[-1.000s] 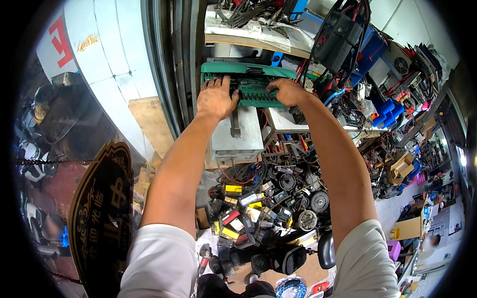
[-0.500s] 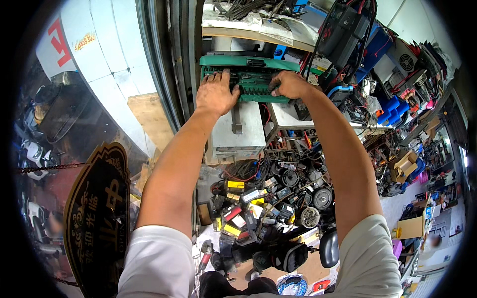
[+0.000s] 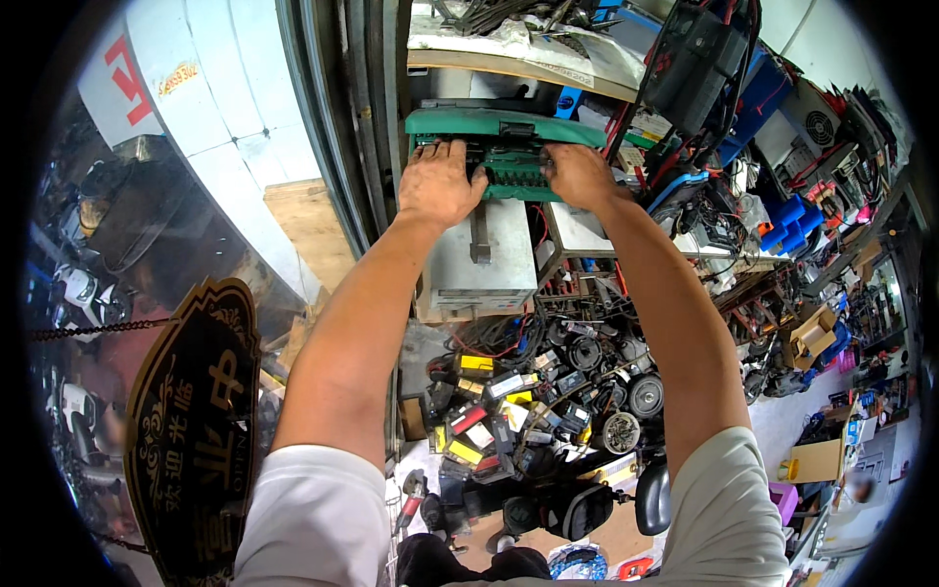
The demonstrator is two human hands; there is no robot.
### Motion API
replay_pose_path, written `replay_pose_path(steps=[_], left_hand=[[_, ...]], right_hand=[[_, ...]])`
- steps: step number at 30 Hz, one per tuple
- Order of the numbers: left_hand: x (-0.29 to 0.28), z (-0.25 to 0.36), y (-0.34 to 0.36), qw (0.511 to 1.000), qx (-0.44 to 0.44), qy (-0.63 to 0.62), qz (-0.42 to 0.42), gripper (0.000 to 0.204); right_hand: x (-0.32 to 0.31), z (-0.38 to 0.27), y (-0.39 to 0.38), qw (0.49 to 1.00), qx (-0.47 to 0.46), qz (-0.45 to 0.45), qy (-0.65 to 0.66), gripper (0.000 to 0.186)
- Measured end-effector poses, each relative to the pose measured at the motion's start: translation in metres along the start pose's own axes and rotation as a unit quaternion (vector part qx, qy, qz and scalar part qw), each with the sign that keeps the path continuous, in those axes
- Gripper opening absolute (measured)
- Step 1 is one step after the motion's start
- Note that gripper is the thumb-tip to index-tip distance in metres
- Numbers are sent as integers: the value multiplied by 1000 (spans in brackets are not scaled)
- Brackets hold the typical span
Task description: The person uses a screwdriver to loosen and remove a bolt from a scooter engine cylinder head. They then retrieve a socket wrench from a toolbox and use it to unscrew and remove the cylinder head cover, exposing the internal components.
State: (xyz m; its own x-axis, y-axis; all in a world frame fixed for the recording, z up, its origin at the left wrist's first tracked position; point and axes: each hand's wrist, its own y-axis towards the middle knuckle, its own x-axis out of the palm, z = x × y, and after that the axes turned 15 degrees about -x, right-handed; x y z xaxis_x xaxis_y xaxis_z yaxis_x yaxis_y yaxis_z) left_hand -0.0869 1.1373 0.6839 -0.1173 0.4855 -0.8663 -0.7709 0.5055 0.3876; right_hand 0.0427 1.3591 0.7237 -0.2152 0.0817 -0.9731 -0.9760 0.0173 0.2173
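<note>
A green tool case (image 3: 509,125) lies with its lid raised on top of a pale metal box, its tray holding a row of small dark bits or sockets (image 3: 518,179). My left hand (image 3: 438,184) rests on the left part of the tray, fingers laid out side by side and thumb apart. At the tray's right end, my right hand (image 3: 581,176) reaches in with curled fingers. Whatever those fingertips grip is hidden. The metal box (image 3: 489,264) has a handle strap on top and a front panel at its near side.
Above the case, a shelf (image 3: 528,67) carries metal parts. Cables and a dark charger-like unit (image 3: 694,73) hang at the right. Battery boxes and round parts (image 3: 489,421) cover the floor below. A black and gold sign (image 3: 196,430) hangs at left, beside a door frame (image 3: 367,127).
The whole view has shifted slightly, putting the case a little farther right. My right fingertips have moved a bit away from the tray's front edge. My left hand stays on the case.
</note>
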Motion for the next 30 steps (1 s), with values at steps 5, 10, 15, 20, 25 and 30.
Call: replay_pose_path(steps=[5, 10, 15, 20, 25, 30], left_hand=[[14, -6, -1, 997, 24, -11, 71, 67], [10, 0, 0, 999, 10, -5, 33, 72], [9, -5, 2, 1000, -7, 0, 13, 76], [2, 1, 1, 1000, -19, -1, -14, 83], [-2, -3, 4, 998, -31, 4, -56, 90], [1, 2, -3, 999, -41, 7, 19, 103]], right_hand=[[-12, -5, 23, 992, 26, 95, 75, 46], [-5, -10, 56, 877, 175, 88, 439, 43], [10, -26, 84, 818, 186, 77, 539, 27], [19, -33, 110, 964, 131, -27, 232, 40], [22, -41, 113, 982, 76, -51, 167, 43], [24, -37, 96, 939, 107, 80, 316, 36]])
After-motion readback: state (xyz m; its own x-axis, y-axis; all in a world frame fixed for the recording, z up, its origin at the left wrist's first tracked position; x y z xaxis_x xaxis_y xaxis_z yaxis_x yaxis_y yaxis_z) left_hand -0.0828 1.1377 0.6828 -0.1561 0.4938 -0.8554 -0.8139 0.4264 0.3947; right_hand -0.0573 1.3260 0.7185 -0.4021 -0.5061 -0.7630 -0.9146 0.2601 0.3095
